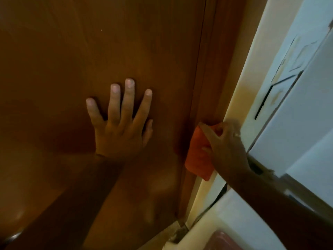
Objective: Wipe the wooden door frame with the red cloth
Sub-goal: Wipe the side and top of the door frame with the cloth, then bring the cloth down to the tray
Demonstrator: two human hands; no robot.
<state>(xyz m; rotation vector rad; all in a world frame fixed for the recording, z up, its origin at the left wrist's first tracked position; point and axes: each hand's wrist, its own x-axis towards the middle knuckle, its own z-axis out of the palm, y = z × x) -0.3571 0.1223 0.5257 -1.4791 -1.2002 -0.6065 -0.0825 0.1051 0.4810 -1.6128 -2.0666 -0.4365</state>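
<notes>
The wooden door frame [214, 73] runs as a brown strip from top centre down to the lower middle, between the brown door [90, 42] and a cream wall edge. My right hand [225, 147] grips a folded red cloth [197, 156] and presses it against the frame at mid-height. My left hand [120, 121] lies flat on the door with fingers spread, holding nothing, left of the frame.
A cream wall edge [239, 98] borders the frame on the right. Beyond it stand pale white panels [297, 105] with dark seams. A metal handle part [12, 237] shows at the bottom left. A reddish object [232, 240] sits at the bottom right.
</notes>
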